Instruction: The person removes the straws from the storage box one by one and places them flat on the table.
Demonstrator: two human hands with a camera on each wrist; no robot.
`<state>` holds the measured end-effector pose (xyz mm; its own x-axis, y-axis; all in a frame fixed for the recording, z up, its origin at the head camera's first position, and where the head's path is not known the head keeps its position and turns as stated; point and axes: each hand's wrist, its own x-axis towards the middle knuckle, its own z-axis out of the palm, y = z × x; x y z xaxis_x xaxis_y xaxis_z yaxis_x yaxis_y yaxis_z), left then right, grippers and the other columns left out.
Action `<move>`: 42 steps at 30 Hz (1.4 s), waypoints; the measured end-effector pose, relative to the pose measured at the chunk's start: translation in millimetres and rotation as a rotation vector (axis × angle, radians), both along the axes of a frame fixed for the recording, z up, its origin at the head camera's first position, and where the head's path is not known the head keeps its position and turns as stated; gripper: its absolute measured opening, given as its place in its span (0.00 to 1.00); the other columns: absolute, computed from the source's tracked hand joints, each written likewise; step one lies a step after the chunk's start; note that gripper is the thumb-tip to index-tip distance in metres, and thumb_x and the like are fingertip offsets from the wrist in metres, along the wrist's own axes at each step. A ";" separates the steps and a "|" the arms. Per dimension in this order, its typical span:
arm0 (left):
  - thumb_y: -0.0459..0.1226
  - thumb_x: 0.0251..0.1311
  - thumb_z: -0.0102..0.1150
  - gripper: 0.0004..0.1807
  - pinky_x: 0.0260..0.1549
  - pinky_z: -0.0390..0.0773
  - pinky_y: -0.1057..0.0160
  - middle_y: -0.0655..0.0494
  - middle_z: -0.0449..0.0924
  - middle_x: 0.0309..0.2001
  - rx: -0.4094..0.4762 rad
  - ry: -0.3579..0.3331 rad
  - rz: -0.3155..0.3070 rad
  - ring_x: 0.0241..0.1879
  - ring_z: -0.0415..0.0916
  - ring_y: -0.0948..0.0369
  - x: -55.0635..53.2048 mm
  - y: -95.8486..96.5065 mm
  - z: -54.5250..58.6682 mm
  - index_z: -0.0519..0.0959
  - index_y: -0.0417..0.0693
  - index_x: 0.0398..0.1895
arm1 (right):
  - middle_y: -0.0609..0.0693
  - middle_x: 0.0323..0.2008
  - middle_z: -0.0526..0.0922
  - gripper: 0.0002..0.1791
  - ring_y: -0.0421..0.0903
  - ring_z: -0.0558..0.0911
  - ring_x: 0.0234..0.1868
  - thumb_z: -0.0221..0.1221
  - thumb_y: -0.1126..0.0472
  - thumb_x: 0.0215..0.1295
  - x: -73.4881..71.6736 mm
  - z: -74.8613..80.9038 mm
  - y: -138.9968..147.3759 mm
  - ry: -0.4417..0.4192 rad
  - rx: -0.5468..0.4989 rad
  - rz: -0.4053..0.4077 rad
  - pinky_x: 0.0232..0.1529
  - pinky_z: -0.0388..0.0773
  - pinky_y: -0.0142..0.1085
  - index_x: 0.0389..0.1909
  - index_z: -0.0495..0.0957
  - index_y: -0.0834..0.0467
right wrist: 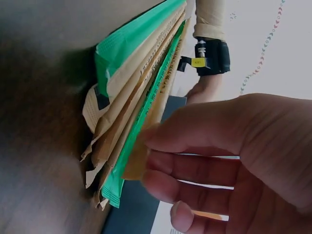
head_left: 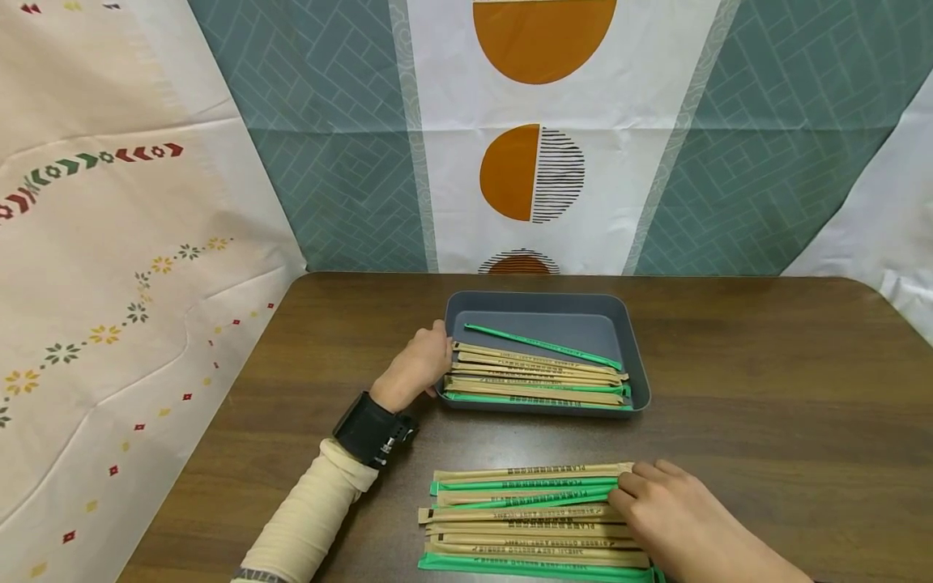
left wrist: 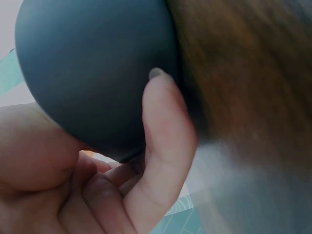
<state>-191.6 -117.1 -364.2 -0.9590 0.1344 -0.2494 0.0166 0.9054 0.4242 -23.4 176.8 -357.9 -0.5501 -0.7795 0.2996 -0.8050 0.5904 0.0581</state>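
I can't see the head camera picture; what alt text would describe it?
A person's left hand holds the left rim of a dark grey plastic tray of tan and green paper-wrapped sticks, while the right hand touches the right end of a second pile of wrapped sticks on the brown wooden table.

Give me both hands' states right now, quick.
Left hand: grips the left rim of the dark grey plastic tray.
Right hand: fingertips rest on the row of tan and green paper-wrapped sticks on the table; no clear grasp.
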 end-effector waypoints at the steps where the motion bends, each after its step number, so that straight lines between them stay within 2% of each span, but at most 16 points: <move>1: 0.38 0.72 0.36 0.19 0.13 0.81 0.60 0.30 0.72 0.48 0.001 0.000 0.002 0.08 0.74 0.59 0.0 0.1 0.3 0.60 0.31 0.58 | 0.39 0.17 0.70 0.13 0.39 0.67 0.21 0.64 0.69 0.28 0.2 -0.1 0.3 -0.012 0.009 0.003 0.21 0.68 0.32 0.18 0.75 0.51; 5: 0.37 0.72 0.36 0.18 0.11 0.80 0.61 0.31 0.73 0.45 0.007 0.007 0.003 0.08 0.74 0.59 -0.4 -0.2 0.9 0.62 0.32 0.56 | 0.40 0.18 0.72 0.12 0.39 0.68 0.22 0.67 0.65 0.30 0.8 -1.3 1.0 -0.047 0.032 0.019 0.20 0.67 0.30 0.19 0.76 0.52; 11: 0.38 0.72 0.36 0.19 0.11 0.81 0.61 0.30 0.72 0.47 0.013 0.002 0.011 0.08 0.74 0.59 -1.1 0.3 2.2 0.61 0.32 0.57 | 0.41 0.19 0.75 0.12 0.41 0.71 0.24 0.67 0.63 0.29 1.2 -3.8 0.3 -0.012 0.044 0.027 0.22 0.69 0.31 0.22 0.77 0.52; 14: 0.38 0.72 0.36 0.19 0.11 0.81 0.61 0.31 0.73 0.46 0.005 0.001 0.014 0.08 0.74 0.59 -1.0 0.5 1.9 0.61 0.32 0.57 | 0.40 0.20 0.76 0.13 0.40 0.71 0.25 0.67 0.62 0.31 0.4 -3.0 0.1 -0.038 0.046 0.030 0.22 0.69 0.32 0.23 0.78 0.51; 20: 0.37 0.72 0.36 0.18 0.11 0.80 0.61 0.31 0.73 0.44 0.000 0.002 0.025 0.08 0.74 0.59 -0.8 0.0 0.8 0.62 0.32 0.57 | 0.39 0.17 0.69 0.15 0.37 0.66 0.20 0.67 0.71 0.31 -8.8 3.2 -1.5 -0.015 -0.021 0.011 0.17 0.59 0.28 0.19 0.74 0.51; 22: 0.37 0.72 0.36 0.18 0.11 0.80 0.61 0.31 0.73 0.45 -0.003 0.000 0.028 0.08 0.74 0.59 -0.9 0.1 0.8 0.61 0.32 0.57 | 0.39 0.16 0.69 0.15 0.37 0.65 0.19 0.66 0.72 0.31 -12.2 6.1 -1.2 0.021 -0.037 -0.002 0.17 0.58 0.28 0.17 0.72 0.51; 25: 0.38 0.72 0.36 0.19 0.10 0.80 0.61 0.30 0.73 0.46 -0.010 -0.001 0.025 0.08 0.74 0.59 -0.9 0.2 1.0 0.61 0.32 0.57 | 0.39 0.17 0.70 0.15 0.37 0.65 0.19 0.66 0.71 0.31 -16.2 11.7 0.4 0.021 -0.046 -0.021 0.16 0.59 0.27 0.17 0.72 0.51; 32: 0.38 0.72 0.36 0.19 0.10 0.80 0.61 0.31 0.73 0.46 -0.004 -0.003 0.016 0.09 0.74 0.58 -0.7 -0.6 1.4 0.61 0.32 0.58 | 0.39 0.18 0.72 0.16 0.36 0.68 0.20 0.70 0.70 0.33 -27.8 24.8 3.7 0.005 -0.068 -0.063 0.18 0.65 0.29 0.20 0.74 0.52; 35: 0.38 0.72 0.36 0.19 0.11 0.80 0.61 0.31 0.72 0.45 -0.001 -0.008 0.012 0.09 0.74 0.58 0.1 -0.3 1.1 0.60 0.32 0.58 | 0.38 0.17 0.69 0.17 0.35 0.64 0.18 0.69 0.71 0.33 -34.5 27.6 6.0 0.003 -0.072 -0.073 0.18 0.65 0.30 0.19 0.72 0.51; 37: 0.38 0.72 0.36 0.19 0.11 0.80 0.61 0.31 0.72 0.46 0.002 -0.005 0.010 0.09 0.74 0.59 0.2 0.0 0.7 0.61 0.32 0.57 | 0.38 0.17 0.71 0.15 0.35 0.65 0.18 0.68 0.71 0.34 -39.4 27.8 7.7 -0.001 -0.081 -0.079 0.17 0.68 0.30 0.20 0.74 0.52; 42: 0.38 0.72 0.36 0.19 0.10 0.80 0.61 0.30 0.72 0.47 0.003 0.006 0.011 0.08 0.74 0.59 0.0 0.3 -1.0 0.61 0.32 0.57 | 0.43 0.22 0.79 0.13 0.39 0.74 0.20 0.68 0.72 0.37 -52.3 24.2 12.3 -0.039 -0.095 -0.093 0.17 0.76 0.33 0.26 0.81 0.55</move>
